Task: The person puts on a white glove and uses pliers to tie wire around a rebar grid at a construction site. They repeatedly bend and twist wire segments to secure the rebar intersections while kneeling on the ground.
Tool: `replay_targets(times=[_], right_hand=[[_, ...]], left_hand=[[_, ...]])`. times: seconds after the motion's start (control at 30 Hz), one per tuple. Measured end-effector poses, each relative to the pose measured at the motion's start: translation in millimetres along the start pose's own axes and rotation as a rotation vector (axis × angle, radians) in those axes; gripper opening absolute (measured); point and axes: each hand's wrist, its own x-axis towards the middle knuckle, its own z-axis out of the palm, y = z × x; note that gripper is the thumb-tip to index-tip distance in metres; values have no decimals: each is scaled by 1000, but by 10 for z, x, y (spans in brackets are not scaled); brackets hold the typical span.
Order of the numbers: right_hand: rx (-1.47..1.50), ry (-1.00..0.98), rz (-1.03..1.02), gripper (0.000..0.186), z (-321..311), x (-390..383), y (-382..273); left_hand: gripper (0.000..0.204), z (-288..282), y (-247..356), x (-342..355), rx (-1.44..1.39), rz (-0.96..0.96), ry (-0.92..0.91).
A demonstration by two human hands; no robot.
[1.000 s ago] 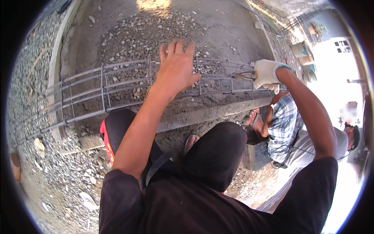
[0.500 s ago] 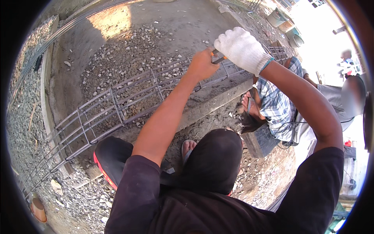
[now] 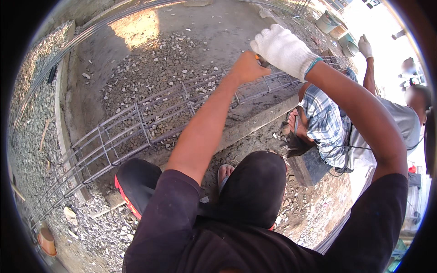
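My gloved right hand [image 3: 282,50] grips orange-handled pliers [image 3: 258,59], whose jaws are mostly hidden. My bare left hand [image 3: 246,68] is curled right beside them, over the upper rail of a long steel rebar cage [image 3: 145,129]; what its fingers hold is hidden. The cage lies diagonally across a low concrete edge in front of my bent knees, with square stirrups along its bars.
Grey gravel [image 3: 36,104] lies at the left, alongside long loose rods [image 3: 91,28]. A co-worker [image 3: 332,127] in checked shorts sits close at the right on a dark block [image 3: 307,170], one gloved hand [image 3: 365,46] raised. Buckets [image 3: 327,22] stand at the upper right.
My left hand has gone from spread open to curled beside the pliers, as both hands came together. The view has turned, and the co-worker's gloved hand has risen into sight.
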Motion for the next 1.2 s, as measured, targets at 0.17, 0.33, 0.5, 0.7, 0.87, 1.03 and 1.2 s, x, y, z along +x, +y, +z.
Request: replay_targets(times=[0.17, 0.33, 0.5, 0.7, 0.87, 1.03, 1.2], right_hand=[[59, -238, 93, 25, -111, 165, 118], [671, -1072, 467, 37, -163, 331, 231], [-4, -350, 97, 19, 190, 27, -133], [443, -394, 460, 29, 570, -928, -534], [1487, -74, 1031, 49, 629, -1476, -1684], [1545, 328, 1225, 51, 917, -1276, -2759], [1080, 327, 1062, 63, 762, -717, -2415]], left_hand=[[41, -252, -15, 118, -261, -29, -253], [52, 347, 399, -300, 204, -33, 367], [87, -116, -212, 221, 105, 128, -267], [109, -1103, 448, -246, 620, -17, -345], [81, -2182, 438, -1437, 632, -45, 107], [49, -2474, 639, -3437, 414, -114, 804], [29, -2154, 286, -5470, 520, -455, 1454]])
